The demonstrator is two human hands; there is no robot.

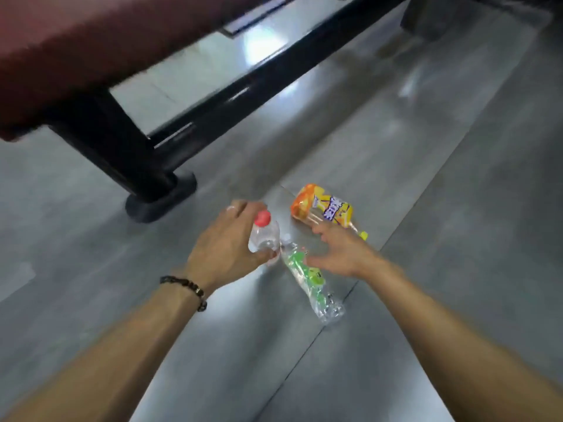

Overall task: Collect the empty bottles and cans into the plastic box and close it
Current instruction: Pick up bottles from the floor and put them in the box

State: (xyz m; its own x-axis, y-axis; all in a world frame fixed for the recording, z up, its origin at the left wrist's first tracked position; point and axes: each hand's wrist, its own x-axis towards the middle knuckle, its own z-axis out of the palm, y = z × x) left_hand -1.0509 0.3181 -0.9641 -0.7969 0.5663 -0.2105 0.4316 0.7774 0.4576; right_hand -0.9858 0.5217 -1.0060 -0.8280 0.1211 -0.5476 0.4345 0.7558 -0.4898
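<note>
— Both hands were down near the floor when we looked. Our left hand (pixel 227 242) had its fingers and thumb curled round a clear bottle with a red cap (pixel 264 234), cap pointing away from us. Our right hand (pixel 338 254) was spread, fingers loose, holding nothing, hovering just above the crushed bottle with the green label (pixel 307 280).

— And the third one?

— The bottle with the orange and yellow label (pixel 323 208) lay on its side just beyond the right hand, on the same floor tile (pixel 396 166). We could not see the plastic box at all, so we could not tell how far we had to carry anything.

— How should we have taken the green one?

— We judged a grasp across the middle to be best, where the label wrapped it. That bottle was thin, clear plastic, flattened and wrinkled, so it would give under the fingers and probably crackle; a pinch at the neck might have let it swing. The floor was smooth, glossy grey tile, so a nudge could have sent it sliding.

— What about the left hand's load?

— That bottle looked rounder and firmer, hardly crushed. We thought it safe to hold while the right hand gathered.

— Anything in the way?

— A black metal bench leg (pixel 134 153) with a flat foot stood just left of our hands, under a dark red seat (pixel 91 47). It was apart from the bottles, though the picture was blurred there.
</note>
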